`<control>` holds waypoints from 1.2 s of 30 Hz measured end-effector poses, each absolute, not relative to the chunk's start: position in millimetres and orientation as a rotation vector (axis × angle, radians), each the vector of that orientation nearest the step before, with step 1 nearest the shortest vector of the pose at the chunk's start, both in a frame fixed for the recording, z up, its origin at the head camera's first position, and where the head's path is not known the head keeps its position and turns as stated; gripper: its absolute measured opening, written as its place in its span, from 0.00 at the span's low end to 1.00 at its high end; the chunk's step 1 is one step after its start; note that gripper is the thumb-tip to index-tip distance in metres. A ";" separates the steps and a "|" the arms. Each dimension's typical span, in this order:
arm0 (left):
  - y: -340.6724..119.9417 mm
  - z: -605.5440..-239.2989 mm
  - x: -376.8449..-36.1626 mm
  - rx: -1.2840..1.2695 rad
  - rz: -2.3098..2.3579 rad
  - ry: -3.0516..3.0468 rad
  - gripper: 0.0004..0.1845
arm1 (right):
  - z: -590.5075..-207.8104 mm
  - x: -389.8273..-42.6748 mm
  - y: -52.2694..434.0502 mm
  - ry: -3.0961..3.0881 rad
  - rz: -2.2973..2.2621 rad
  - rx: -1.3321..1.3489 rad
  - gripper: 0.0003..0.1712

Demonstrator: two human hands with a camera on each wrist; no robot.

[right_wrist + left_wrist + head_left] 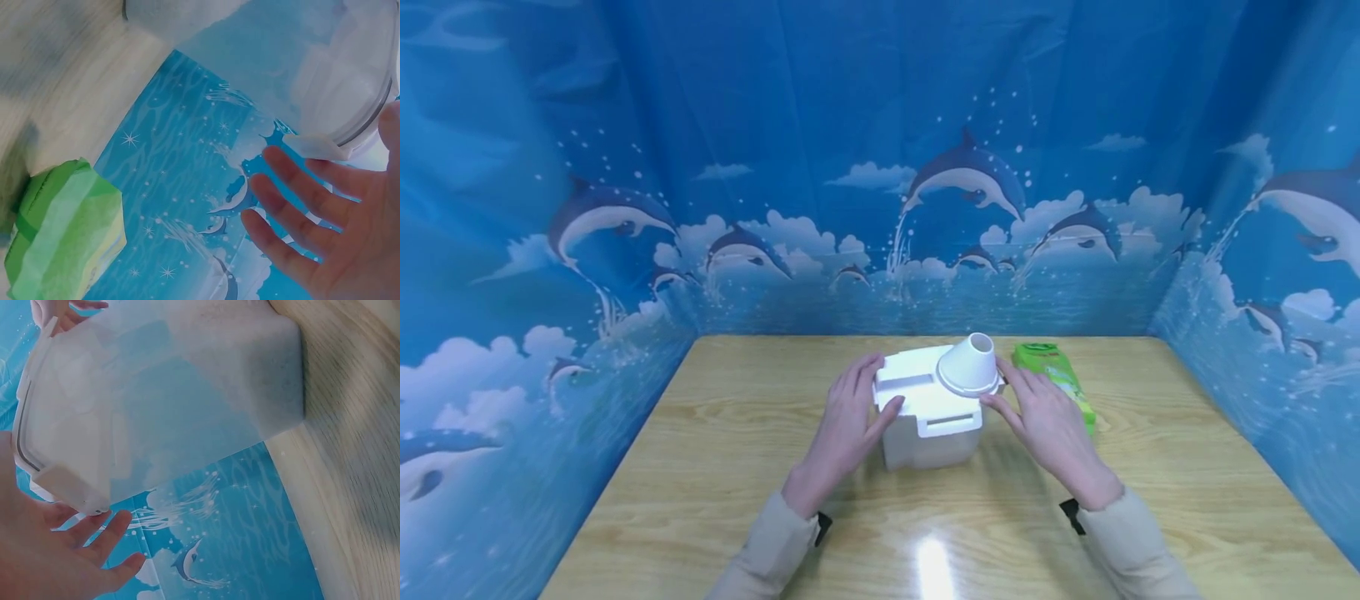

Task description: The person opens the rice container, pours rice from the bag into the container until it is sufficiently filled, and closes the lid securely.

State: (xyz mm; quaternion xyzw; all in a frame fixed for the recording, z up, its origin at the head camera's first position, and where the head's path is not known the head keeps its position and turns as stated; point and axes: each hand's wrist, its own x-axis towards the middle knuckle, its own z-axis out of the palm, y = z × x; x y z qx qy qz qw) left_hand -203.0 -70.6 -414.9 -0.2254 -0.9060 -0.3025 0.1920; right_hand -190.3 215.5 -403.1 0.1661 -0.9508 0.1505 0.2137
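- Both hands flank a white plastic container on the desk: the left hand lies against its left side with fingers straight, thumb on the lid edge; the right hand touches the lid's right rim, fingers relaxed and spread.
- A white funnel-shaped spout sits on the lid, narrow mouth pointing up and slightly away from the person.
- Just beyond the right hand lies a green packet, long axis running away from the person; its print is too small to read.
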 end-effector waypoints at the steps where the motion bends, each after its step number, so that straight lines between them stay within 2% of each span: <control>1: -71.3 -415.2 -201.3 -0.629 -0.845 -2.548 0.38 | -403.3 -192.0 215.9 -2.640 0.414 0.468 0.37; 10: -73.2 -414.2 -183.6 -0.586 -0.713 -2.558 0.46 | -400.7 -207.3 218.6 -2.728 0.473 0.528 0.34; 19: -73.8 -414.2 -177.9 -0.590 -0.682 -2.497 0.47 | -404.0 -204.5 216.2 -2.631 0.608 0.459 0.34; 21: -76.5 -412.6 -180.3 -0.601 -0.746 -2.472 0.43 | -405.3 -199.6 214.6 -2.521 0.620 0.439 0.31; 27: -84.3 -405.5 -197.8 -0.653 -0.946 -2.335 0.18 | -408.5 -183.1 208.8 -2.292 0.569 0.492 0.23; 36: -85.2 -402.3 -223.7 -0.698 -0.978 -2.498 0.21 | -413.8 -171.2 194.6 -2.283 0.534 0.493 0.26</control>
